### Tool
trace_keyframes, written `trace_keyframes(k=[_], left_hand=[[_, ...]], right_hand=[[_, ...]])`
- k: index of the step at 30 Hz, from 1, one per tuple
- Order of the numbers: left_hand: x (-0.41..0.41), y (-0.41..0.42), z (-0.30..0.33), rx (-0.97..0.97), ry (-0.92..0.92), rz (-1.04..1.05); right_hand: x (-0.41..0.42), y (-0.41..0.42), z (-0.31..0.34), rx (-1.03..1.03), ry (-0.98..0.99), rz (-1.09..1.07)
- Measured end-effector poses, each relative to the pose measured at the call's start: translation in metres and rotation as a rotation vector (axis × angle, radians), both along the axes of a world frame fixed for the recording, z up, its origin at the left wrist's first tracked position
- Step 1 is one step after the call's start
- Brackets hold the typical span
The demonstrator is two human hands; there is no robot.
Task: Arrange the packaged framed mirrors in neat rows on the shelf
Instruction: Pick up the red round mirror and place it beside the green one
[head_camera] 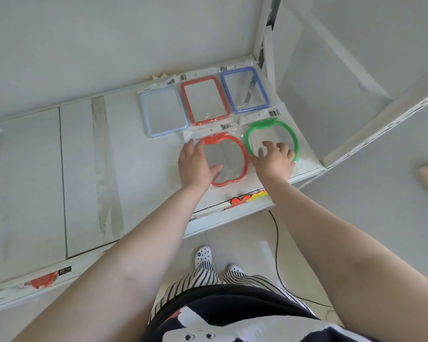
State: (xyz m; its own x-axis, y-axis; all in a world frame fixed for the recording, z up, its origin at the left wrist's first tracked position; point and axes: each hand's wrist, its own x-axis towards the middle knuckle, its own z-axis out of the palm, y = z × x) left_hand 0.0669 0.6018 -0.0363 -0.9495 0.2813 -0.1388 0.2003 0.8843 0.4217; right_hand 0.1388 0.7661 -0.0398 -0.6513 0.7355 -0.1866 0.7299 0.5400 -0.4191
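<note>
Red plastic frames the apple-shaped mirror (223,160) in the shelf's (84,156) front row; the left hand (195,164) presses it flat-fingered, the right hand (274,156) likewise the green mirror (272,137); next, probably squaring both packets.

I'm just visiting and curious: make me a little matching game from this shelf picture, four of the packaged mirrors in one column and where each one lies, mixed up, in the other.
Things
1. green apple-shaped mirror
2. red apple-shaped mirror
3. dark blue rectangular mirror
4. light blue rectangular mirror

Places
A. back row, left end
B. front row, under the left hand
C. back row, right end, by the shelf's upright
D. front row, under the right hand

Pairs: 1-D, 2-B, 3-C, 4-A
</note>
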Motion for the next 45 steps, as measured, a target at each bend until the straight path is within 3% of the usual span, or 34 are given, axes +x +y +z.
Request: trace_keyframes(k=[5, 25, 30, 34, 45], left_hand=[[0.01, 0.016, -0.013, -0.129, -0.171, -0.198], [0.012, 0.016, -0.019, -0.154, -0.127, -0.228], [0.01, 0.014, -0.011, -0.069, -0.05, -0.197], [0.01, 0.008, 0.01, 0.001, 0.022, -0.153], [0.045, -0.068, 0.032, -0.075, -0.014, -0.024]], right_hand=[[0.005, 0.005, -0.021, -0.05, -0.114, 0.072], [0.016, 0.009, -0.024, -0.038, -0.066, 0.09], [0.014, -0.002, -0.001, -0.01, 0.027, 0.064], [0.009, -0.013, 0.016, 0.023, 0.05, 0.212], [0.011, -0.075, 0.037, -0.055, -0.047, 0.661]])
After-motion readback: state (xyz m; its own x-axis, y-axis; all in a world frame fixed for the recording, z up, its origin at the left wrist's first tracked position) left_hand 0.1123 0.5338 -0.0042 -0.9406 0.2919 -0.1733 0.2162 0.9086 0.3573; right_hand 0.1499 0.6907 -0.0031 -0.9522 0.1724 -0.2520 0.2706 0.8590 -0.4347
